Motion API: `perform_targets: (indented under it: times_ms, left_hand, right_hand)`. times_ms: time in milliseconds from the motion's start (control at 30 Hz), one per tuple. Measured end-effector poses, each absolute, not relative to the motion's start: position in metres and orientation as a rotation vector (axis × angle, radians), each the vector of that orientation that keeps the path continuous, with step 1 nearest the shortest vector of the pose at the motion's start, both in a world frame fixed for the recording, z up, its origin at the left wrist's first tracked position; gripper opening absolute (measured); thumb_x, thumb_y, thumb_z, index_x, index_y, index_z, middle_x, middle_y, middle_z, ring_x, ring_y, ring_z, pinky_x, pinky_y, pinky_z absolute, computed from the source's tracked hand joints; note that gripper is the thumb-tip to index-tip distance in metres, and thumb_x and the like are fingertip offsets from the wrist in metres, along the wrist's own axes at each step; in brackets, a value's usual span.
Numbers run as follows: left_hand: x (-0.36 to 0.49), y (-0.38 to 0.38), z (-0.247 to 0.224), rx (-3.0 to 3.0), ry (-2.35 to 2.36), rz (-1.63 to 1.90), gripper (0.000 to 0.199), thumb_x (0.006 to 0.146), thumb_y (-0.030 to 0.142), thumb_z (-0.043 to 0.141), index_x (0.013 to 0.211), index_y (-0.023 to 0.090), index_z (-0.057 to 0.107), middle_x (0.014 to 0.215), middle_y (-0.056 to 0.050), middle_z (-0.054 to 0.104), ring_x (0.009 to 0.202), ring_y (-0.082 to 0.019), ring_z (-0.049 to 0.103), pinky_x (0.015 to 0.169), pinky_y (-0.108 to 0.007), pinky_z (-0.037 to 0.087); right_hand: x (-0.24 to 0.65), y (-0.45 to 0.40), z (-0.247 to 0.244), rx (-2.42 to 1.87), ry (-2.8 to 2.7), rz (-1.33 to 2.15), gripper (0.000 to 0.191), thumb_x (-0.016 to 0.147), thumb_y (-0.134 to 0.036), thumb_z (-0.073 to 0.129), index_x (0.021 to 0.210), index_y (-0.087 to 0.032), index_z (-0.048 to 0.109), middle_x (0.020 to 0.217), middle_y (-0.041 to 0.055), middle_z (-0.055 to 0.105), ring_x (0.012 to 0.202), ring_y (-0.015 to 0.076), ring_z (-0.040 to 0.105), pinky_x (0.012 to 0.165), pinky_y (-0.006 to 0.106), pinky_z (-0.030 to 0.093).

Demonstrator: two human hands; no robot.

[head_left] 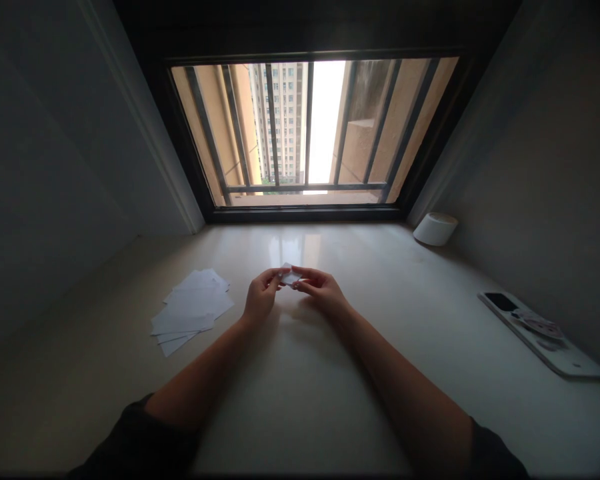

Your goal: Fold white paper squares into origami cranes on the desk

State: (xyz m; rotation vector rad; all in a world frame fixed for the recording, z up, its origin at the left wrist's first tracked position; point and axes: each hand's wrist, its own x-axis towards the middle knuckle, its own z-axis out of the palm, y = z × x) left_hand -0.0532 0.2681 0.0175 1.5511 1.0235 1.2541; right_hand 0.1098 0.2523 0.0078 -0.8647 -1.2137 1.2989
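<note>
Paper piece [291,275], small, pale and apparently folded, is held between the left hand [261,293] and the right hand [325,290], in front of the window frame [305,215] and near its middle line. Items noted from largest down.

Pale tabletop [300,400]: run right up to the window frame's lower edge.

White sheets [193,307]: fanned in 1 overlapping pile, on the near side of the window frame, toward its left; touched by neither of the 2 hands.

Phone [540,333]: laid flat, camera side up, well out from the window frame's lower right corner.

White rounded object [436,230]: set just beside that same corner of the window frame; its use cannot be told.

Grip: the piece is pinched narrowly from 2 sides, thumbs and fingers placed at its edges; some fingers are hidden.

Handling, as judged: very light, thin, fairly soft, stiffer where doubled; easily creased, and torn if pulled hard. Hold is best taken at opposite edges or corners, pressed lightly, with the middle left uncrushed.
</note>
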Motion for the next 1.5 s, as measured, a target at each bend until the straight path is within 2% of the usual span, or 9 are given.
perform_targets:
  times_ms: [100, 233, 400, 567, 767, 1067, 1267, 1500]
  left_hand:
    - [-0.052, 0.267, 0.019, 1.563, 0.981, 1.252, 0.034, 0.082, 0.042, 0.054, 0.098, 0.017, 0.069, 0.098, -0.009, 0.07, 0.082, -0.019, 0.063, 0.073, -0.031, 0.049]
    - [-0.051, 0.265, 0.019, 1.557, 0.936, 1.248, 0.032, 0.076, 0.04, 0.063, 0.097, 0.016, 0.069, 0.095, -0.009, 0.071, 0.086, -0.02, 0.065, 0.079, -0.033, 0.049]
    - [-0.051, 0.263, 0.02, 1.475, 0.94, 1.239, 0.034, 0.072, 0.037, 0.069, 0.098, 0.015, 0.07, 0.094, -0.01, 0.072, 0.084, -0.021, 0.066, 0.08, -0.034, 0.049]
    - [-0.049, 0.262, 0.022, 1.446, 0.928, 1.252, 0.037, 0.069, 0.034, 0.072, 0.102, 0.018, 0.069, 0.096, -0.009, 0.072, 0.088, -0.023, 0.066, 0.084, -0.036, 0.049]
    - [-0.05, 0.262, 0.021, 1.4, 0.976, 1.31, 0.037, 0.068, 0.034, 0.072, 0.102, 0.018, 0.07, 0.098, -0.008, 0.071, 0.089, -0.022, 0.065, 0.087, -0.037, 0.048]
    - [-0.046, 0.261, 0.02, 1.12, 0.953, 1.262, 0.039, 0.063, 0.035, 0.076, 0.098, 0.02, 0.07, 0.095, -0.005, 0.072, 0.087, -0.02, 0.064, 0.088, -0.039, 0.048]
    - [-0.045, 0.262, 0.019, 1.105, 0.923, 1.302, 0.039, 0.061, 0.033, 0.078, 0.097, 0.019, 0.071, 0.091, -0.006, 0.073, 0.085, -0.02, 0.064, 0.087, -0.038, 0.048]
    - [-0.044, 0.262, 0.019, 1.124, 0.924, 1.329, 0.037, 0.061, 0.033, 0.077, 0.095, 0.019, 0.072, 0.092, -0.007, 0.072, 0.086, -0.021, 0.064, 0.086, -0.039, 0.049]
  right_hand:
    - [0.11, 0.254, 0.008, -0.878, -1.198, 1.246, 0.043, 0.063, -0.041, 0.075, 0.1, -0.021, 0.069, 0.078, 0.0046, 0.072, 0.074, 0.0189, 0.066, 0.078, 0.037, 0.05]
    - [0.109, 0.253, 0.008, -0.897, -1.145, 1.181, 0.032, 0.064, -0.043, 0.073, 0.088, -0.021, 0.072, 0.08, 0.0045, 0.072, 0.072, 0.0173, 0.064, 0.075, 0.035, 0.05]
    - [0.108, 0.254, 0.007, -0.929, -1.052, 1.117, 0.024, 0.061, -0.041, 0.076, 0.072, -0.02, 0.072, 0.067, 0.0019, 0.069, 0.062, 0.0143, 0.06, 0.065, 0.03, 0.049]
    - [0.108, 0.255, 0.007, -0.906, -1.004, 1.122, 0.025, 0.062, -0.043, 0.075, 0.072, -0.02, 0.071, 0.068, 0.0015, 0.068, 0.061, 0.0138, 0.058, 0.063, 0.03, 0.05]
    - [0.105, 0.25, 0.012, -0.916, -1.043, 1.104, 0.026, 0.061, -0.04, 0.076, 0.079, -0.022, 0.073, 0.075, 0.0036, 0.071, 0.068, 0.017, 0.062, 0.071, 0.034, 0.051]
    - [0.104, 0.249, 0.011, -0.947, -1.032, 1.055, 0.023, 0.061, -0.04, 0.076, 0.072, -0.02, 0.072, 0.067, 0.0024, 0.069, 0.064, 0.0156, 0.06, 0.066, 0.03, 0.049]
    - [0.102, 0.25, 0.009, -0.974, -0.982, 1.031, 0.026, 0.058, -0.041, 0.078, 0.073, -0.02, 0.072, 0.071, 0.0038, 0.071, 0.067, 0.0181, 0.063, 0.07, 0.034, 0.051]
    - [0.1, 0.25, 0.01, -0.957, -0.939, 1.04, 0.026, 0.059, -0.04, 0.078, 0.073, -0.019, 0.072, 0.068, 0.004, 0.07, 0.064, 0.0177, 0.063, 0.067, 0.034, 0.052]
